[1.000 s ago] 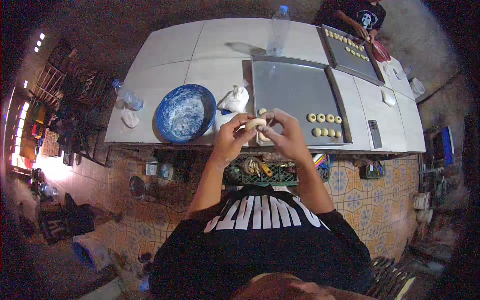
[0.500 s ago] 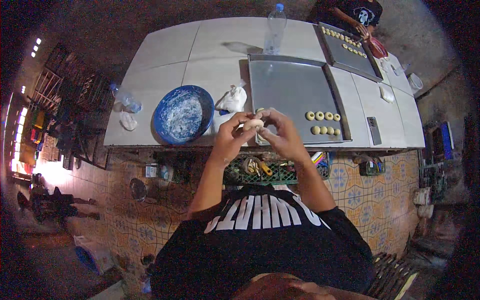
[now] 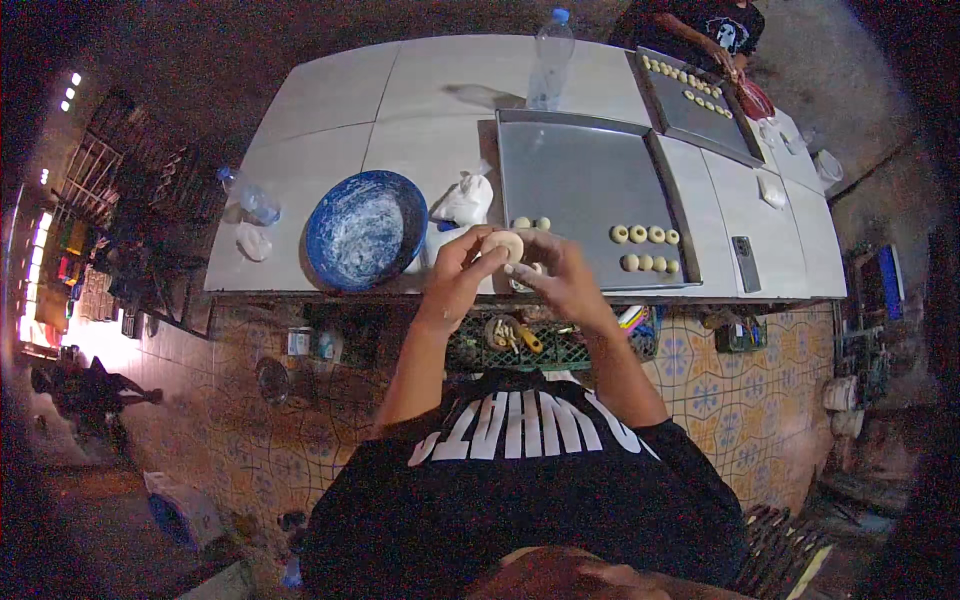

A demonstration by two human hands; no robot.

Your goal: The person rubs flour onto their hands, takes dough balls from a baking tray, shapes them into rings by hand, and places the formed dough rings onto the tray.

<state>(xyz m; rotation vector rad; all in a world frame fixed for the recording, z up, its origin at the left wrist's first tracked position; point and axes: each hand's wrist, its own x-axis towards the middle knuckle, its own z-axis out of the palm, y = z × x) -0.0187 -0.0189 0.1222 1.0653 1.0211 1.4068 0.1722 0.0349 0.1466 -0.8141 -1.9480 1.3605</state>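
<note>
A pale, rounded piece of dough (image 3: 505, 243) is held between my left hand (image 3: 457, 270) and my right hand (image 3: 558, 272), fingers closed on it, over the near edge of a metal tray (image 3: 580, 170). Rows of small dough rings (image 3: 639, 234) and dough balls (image 3: 651, 263) sit at that tray's right, and a few more pieces lie just behind my hands. Left of my hands are a blue basin (image 3: 365, 230) dusted with white powder and a plastic bag (image 3: 468, 200) of white substance.
A co-worker (image 3: 705, 30) works at a second tray (image 3: 705, 120) beside a red bowl (image 3: 755, 99). Plastic bottles (image 3: 550, 65) stand or lie on the tiled table (image 3: 330, 90). A phone (image 3: 745, 263) lies at the right. A crate (image 3: 475, 345) is under the table.
The dough in my hands has tilted to show its face more, and my fingers have shifted lower around it, uncovering pieces on the tray behind them.
</note>
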